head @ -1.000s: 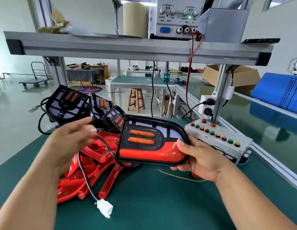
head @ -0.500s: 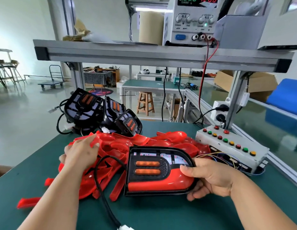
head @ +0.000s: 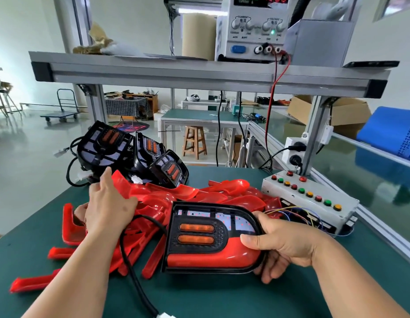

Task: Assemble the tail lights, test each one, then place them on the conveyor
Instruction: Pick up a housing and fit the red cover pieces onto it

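Item, nearest edge: white connector (head: pixel 166 315), partly cropped at the bottom of the view, lying on the green mat (head: pixel 245 299). Its black cable (head: pixel 133 267) runs up beside the left forearm and curves in behind the tail light (head: pixel 206 239). Tail light: black housing, two amber bars, red lens along the lower edge, face-up at mid-bench; whether its lower edge rests on the mat cannot be told. Right hand (head: pixel 284 246): holds the light by its right end, thumb laid across the red lens, fingers curled under the rim, a full firm hold. Left hand (head: pixel 110 207): laid on the pile of loose red lenses (head: pixel 192 193), fingers spread; whether it grips one cannot be told. Test box (head: pixel 309 198): white, with a row of red, green and yellow buttons and loose coloured wires at its near face, just right of the pile. Bare housings (head: pixel 130 154): three, stacked at the far left corner, leads attached. Belt (head: pixel 364 180): green, beyond the rail at right, taken to be the conveyor. Power supply (head: pixel 252 28): on the upper shelf, green lamp lit, display partly cropped. Handling note (judgement): the lens appears seated, so testing looks due. Run the thumb along the lens seam to confirm the fit. Lead the cable clear of the left arm before lifting. Bring the connector to the box with the left hand, and keep the face upward so each lamp can be read.
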A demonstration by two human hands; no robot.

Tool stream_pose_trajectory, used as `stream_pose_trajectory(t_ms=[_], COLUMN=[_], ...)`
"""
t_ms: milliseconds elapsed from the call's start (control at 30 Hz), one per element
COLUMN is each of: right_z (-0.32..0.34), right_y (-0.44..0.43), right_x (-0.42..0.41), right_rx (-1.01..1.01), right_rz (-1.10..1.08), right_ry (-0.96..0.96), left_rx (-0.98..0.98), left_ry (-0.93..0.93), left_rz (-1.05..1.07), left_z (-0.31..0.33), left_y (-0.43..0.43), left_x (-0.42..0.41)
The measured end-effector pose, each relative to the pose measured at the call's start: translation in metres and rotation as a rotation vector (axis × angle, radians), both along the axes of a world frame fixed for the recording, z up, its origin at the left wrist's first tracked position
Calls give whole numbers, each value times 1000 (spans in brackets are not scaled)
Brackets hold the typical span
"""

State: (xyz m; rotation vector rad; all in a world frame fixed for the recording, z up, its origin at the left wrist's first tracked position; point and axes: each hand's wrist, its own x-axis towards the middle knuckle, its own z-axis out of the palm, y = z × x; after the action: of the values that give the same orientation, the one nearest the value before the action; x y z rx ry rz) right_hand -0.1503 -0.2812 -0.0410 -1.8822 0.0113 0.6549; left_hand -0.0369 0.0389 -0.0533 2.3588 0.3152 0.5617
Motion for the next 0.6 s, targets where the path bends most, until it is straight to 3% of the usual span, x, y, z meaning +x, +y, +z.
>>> stream_pose_trajectory(t_ms=[167, 367, 500, 600], right_z=[-3, -6, -6, -7], right_y=[-1, 1, 0, -1], right_x=[1, 4, 4, 5], right_rx=[39, 50, 63, 51], right_rz=[-5, -5, 6, -4], right_ry=[-26, -38, -32, -41], left_rx=[-249, -424, -620, -888], left_ry=[-390, -687, -669, -478], left_rz=[-112, -218, -308, -652], left_z=[12, 32, 42, 50], left_y=[-4, -17, -17, -23], left_x=[-7, -19, -23, -36])
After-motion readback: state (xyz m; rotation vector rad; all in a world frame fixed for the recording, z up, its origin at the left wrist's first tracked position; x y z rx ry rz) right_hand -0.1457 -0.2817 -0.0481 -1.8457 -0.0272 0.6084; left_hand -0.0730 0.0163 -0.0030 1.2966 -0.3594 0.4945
